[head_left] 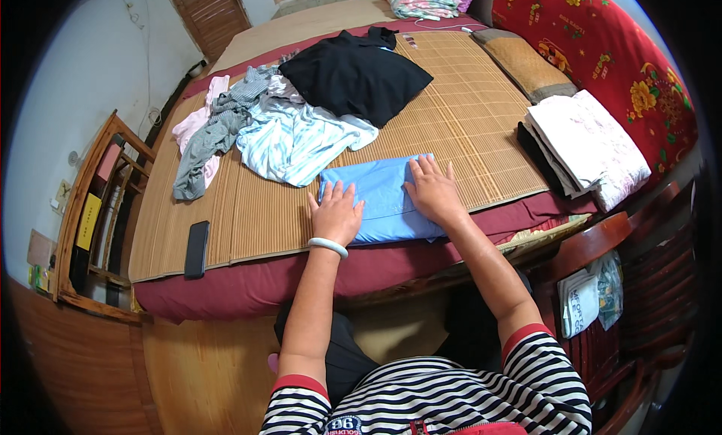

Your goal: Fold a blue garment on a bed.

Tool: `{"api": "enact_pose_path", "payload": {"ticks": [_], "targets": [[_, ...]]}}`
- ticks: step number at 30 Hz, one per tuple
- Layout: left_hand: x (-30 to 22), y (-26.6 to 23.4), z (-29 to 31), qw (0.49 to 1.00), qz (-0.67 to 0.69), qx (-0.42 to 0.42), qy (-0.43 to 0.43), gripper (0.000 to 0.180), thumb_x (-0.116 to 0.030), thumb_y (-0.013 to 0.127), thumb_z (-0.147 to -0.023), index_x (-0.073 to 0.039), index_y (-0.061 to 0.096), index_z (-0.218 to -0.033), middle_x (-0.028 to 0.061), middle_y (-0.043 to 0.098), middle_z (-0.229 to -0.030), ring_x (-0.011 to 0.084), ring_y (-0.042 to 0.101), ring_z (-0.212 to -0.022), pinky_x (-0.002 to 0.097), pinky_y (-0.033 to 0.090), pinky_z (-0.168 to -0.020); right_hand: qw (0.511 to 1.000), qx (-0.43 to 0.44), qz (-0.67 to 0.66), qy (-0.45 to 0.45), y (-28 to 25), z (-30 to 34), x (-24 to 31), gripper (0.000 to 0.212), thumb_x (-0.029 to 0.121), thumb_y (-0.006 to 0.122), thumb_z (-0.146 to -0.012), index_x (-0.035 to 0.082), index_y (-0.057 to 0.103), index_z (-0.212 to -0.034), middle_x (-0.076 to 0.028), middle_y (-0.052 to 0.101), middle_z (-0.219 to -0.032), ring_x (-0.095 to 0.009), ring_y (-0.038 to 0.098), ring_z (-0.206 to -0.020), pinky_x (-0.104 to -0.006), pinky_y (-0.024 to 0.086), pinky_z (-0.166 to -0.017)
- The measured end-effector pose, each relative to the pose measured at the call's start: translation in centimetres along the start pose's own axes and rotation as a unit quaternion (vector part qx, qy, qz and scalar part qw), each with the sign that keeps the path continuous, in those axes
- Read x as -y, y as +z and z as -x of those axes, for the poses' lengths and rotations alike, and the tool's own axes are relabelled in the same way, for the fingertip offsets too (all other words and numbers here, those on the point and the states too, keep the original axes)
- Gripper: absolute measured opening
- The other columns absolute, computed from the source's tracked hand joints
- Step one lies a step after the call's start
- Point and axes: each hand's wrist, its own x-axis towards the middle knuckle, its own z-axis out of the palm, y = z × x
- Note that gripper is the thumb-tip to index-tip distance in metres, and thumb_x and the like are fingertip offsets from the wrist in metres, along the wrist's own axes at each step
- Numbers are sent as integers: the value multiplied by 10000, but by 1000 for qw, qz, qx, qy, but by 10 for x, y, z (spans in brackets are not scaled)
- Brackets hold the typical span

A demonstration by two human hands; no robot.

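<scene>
A light blue garment (385, 202), folded into a flat rectangle, lies at the near edge of the bamboo mat on the bed. My left hand (338, 215) rests flat on its left part, fingers spread; a pale bangle circles that wrist. On its upper right corner lies my right hand (435, 189), also flat with fingers apart. Just beyond the blue cloth is a rumpled white and blue patterned garment (297, 138). A black garment (357, 74) is heaped behind it, and a grey garment (218, 134) and a pink one (197, 123) lie to the left.
A stack of folded clothes (583, 145) sits at the bed's right edge, near a pillow (526, 62). A dark phone (197, 249) lies on the mat's near left. Beside the bed stand a wooden chair (602, 243) at right and a wood-framed mirror (113, 209) at left.
</scene>
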Motion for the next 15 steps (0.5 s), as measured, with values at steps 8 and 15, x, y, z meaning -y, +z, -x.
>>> {"api": "enact_pose_path", "payload": {"ticks": [8, 15], "targets": [[-10, 6, 2, 997, 0, -40, 69, 495, -382, 498, -987, -137, 518, -1416, 142, 473, -1486, 319, 328, -1448, 601, 199, -1163, 980, -1, -57, -192, 25, 22, 46, 544, 331, 553, -942, 50, 503, -1405, -168, 462, -1478, -308, 361, -1435, -584, 190, -1173], [-2, 9, 3, 999, 17, -13, 31, 557, -452, 477, -984, -155, 480, -1455, 134, 421, -1530, 312, 324, -1452, 591, 206, -1164, 983, -56, 0, -173, 29, 20, 29, 626, 475, 520, -948, 82, 490, -1434, -159, 429, -1514, -303, 334, -1449, -540, 189, -1186]]}}
